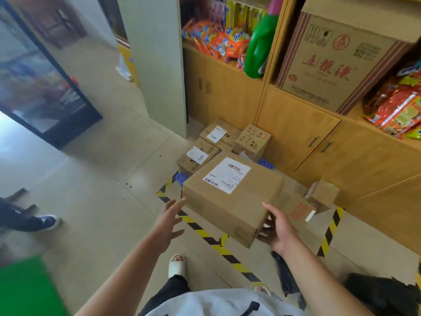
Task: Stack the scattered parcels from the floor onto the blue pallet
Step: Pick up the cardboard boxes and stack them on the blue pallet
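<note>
A large brown parcel (230,201) with a white shipping label hangs in the air in front of me, over the taped zone. My right hand (276,231) holds it at its near right corner, thumb on top and fingers underneath. My left hand (167,222) is spread, fingers straight, just off the parcel's left edge. The blue pallet (266,164) shows only as small corners behind the parcel. Three cardboard parcels (216,135) sit on the pallet by the cabinet. Two smaller parcels (321,195) lie to the right.
Yellow-black tape (218,245) marks the floor around the pallet. Wooden cabinets (296,131) with shelves of snack bags and a big carton stand behind it. A glass-door fridge (41,92) stands at left. Another person's shoe (47,221) is at the left edge. A green mat (25,288) lies near left.
</note>
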{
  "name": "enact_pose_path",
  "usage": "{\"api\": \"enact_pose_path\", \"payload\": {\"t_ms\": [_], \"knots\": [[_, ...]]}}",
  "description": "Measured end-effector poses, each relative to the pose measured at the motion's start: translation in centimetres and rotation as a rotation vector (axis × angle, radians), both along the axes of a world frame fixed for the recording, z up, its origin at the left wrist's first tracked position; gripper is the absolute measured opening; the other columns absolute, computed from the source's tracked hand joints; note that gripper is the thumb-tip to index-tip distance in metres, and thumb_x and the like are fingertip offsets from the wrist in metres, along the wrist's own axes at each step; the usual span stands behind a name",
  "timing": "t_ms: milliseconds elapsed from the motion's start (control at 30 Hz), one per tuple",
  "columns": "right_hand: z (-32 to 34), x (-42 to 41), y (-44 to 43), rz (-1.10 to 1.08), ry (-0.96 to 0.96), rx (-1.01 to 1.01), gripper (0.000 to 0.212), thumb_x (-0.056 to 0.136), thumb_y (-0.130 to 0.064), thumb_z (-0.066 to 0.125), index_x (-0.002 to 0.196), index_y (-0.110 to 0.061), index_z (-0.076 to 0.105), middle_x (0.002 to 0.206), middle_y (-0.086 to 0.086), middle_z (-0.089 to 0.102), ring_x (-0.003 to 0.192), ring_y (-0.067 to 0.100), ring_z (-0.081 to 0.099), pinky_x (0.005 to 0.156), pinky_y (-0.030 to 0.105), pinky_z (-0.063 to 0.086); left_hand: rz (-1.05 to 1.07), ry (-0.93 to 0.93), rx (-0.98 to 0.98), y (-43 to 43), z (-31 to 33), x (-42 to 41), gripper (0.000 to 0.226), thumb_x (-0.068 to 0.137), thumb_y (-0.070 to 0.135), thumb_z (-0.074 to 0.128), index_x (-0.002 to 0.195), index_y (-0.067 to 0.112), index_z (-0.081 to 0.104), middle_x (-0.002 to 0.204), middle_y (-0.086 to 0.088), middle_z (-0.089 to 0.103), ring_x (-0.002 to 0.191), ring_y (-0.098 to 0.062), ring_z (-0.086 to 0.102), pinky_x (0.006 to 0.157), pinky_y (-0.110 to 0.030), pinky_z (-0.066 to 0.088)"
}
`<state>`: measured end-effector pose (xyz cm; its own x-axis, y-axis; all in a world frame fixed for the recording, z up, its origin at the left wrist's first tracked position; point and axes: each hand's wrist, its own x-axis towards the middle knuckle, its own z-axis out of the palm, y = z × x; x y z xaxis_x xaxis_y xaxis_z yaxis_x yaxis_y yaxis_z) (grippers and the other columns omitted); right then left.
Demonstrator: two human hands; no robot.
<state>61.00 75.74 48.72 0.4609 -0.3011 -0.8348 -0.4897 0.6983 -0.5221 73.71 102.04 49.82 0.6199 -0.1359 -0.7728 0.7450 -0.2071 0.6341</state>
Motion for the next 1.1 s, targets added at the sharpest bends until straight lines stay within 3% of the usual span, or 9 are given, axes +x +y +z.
{"api": "enact_pose_path", "payload": {"t_ms": [167, 233, 367, 500, 633, 800, 933, 1033, 1100], "knots": [[1.5, 6.6, 9.3, -0.121, -0.019, 0.032, 0.023, 0.084, -0.034, 0.071, 0.099, -0.017, 0.065, 0.092, 0.008, 0.063, 0.087, 0.027, 0.057, 0.080, 0.043, 0.047, 0.010, 0.136, -0.147, 4.7, 0.4, 5.7, 0.095, 0.065, 0.063, 0.080, 0.145, 0.035, 0.037, 0.138, -0.005, 0.049, 0.121, -0.024, 0.056, 0.085, -0.047, 0.058], [2.0, 9.0, 12.5, -0.163, -0.045, 0.041, 0.020, 0.085, -0.031, 0.071, 0.099, -0.018, 0.064, 0.086, 0.006, 0.062, 0.077, 0.024, 0.056, 0.076, 0.041, 0.047, 0.033, 0.131, -0.209, 6.6, 0.9, 8.2, 0.095, 0.068, 0.059, 0.080, 0.147, 0.036, 0.033, 0.138, -0.005, 0.050, 0.122, -0.026, 0.055, 0.083, -0.046, 0.059], [2.4, 12.9, 15.8, -0.155, -0.051, 0.044, 0.022, 0.086, -0.032, 0.069, 0.104, -0.019, 0.065, 0.079, 0.002, 0.064, 0.070, 0.018, 0.058, 0.071, 0.036, 0.047, 0.131, 0.043, -0.154, 9.9, 1.6, 13.9, 0.093, 0.075, 0.056, 0.076, 0.151, 0.037, 0.026, 0.140, 0.002, 0.041, 0.135, -0.027, 0.041, 0.102, -0.050, 0.047], [1.7, 16.9, 15.7, -0.138, 0.011, 0.019, 0.020, 0.084, -0.034, 0.070, 0.091, -0.018, 0.061, 0.055, -0.003, 0.056, 0.051, 0.015, 0.053, 0.060, 0.030, 0.045, 0.064, 0.059, -0.124, 13.0, 0.7, 20.3, 0.062, 0.083, 0.053, 0.070, 0.136, 0.026, 0.051, 0.128, 0.004, 0.055, 0.114, -0.016, 0.055, 0.108, -0.049, 0.043], [0.6, 22.9, 15.3, -0.077, 0.028, 0.047, 0.024, 0.075, -0.034, 0.073, 0.087, -0.018, 0.060, 0.047, -0.006, 0.052, 0.045, 0.013, 0.053, 0.050, 0.027, 0.042, -0.053, 0.164, -0.217, 15.0, -0.6, 28.0, 0.028, 0.089, 0.041, 0.067, 0.111, 0.024, 0.069, 0.109, -0.006, 0.062, 0.098, -0.022, 0.062, 0.103, -0.047, 0.048], [-0.9, 32.8, 14.0, -0.038, -0.012, 0.076, 0.022, 0.085, -0.030, 0.068, 0.099, -0.015, 0.063, 0.063, -0.002, 0.060, 0.048, 0.013, 0.055, 0.050, 0.026, 0.044, -0.094, 0.210, -0.180, 15.6, -1.4, 39.0, 0.027, 0.085, 0.034, 0.069, 0.109, 0.021, 0.068, 0.101, -0.012, 0.063, 0.088, -0.025, 0.063, 0.092, -0.042, 0.052], [-1.2, 39.1, 12.3, -0.050, -0.016, 0.117, 0.025, 0.081, -0.029, 0.070, 0.097, -0.011, 0.065, 0.065, -0.001, 0.058, 0.050, 0.016, 0.045, 0.048, 0.026, 0.038, -0.335, 0.183, -0.102, 14.4, -0.8, 46.9, 0.049, 0.075, 0.040, 0.079, 0.117, 0.019, 0.064, 0.098, -0.009, 0.067, 0.087, -0.024, 0.065, 0.089, -0.041, 0.054], [-1.1, 42.9, 10.9, -0.082, 0.015, 0.115, 0.023, 0.082, -0.030, 0.071, 0.096, -0.012, 0.069, 0.068, 0.001, 0.065, 0.058, 0.018, 0.054, 0.054, 0.028, 0.041, -0.503, 0.151, -0.089, 12.9, -0.2, 51.6, 0.068, 0.061, 0.045, 0.083, 0.124, 0.027, 0.064, 0.113, -0.007, 0.069, 0.099, -0.027, 0.067, 0.089, -0.042, 0.056], [-1.2, 45.0, 10.1, -0.109, 0.011, 0.103, 0.024, 0.085, -0.031, 0.071, 0.099, -0.012, 0.071, 0.079, 0.005, 0.070, 0.069, 0.022, 0.062, 0.063, 0.031, 0.047, -0.545, 0.145, -0.103, 11.7, -0.5, 54.6, 0.066, 0.064, 0.045, 0.083, 0.125, 0.030, 0.065, 0.120, -0.009, 0.067, 0.103, -0.030, 0.068, 0.088, -0.043, 0.056]]}}
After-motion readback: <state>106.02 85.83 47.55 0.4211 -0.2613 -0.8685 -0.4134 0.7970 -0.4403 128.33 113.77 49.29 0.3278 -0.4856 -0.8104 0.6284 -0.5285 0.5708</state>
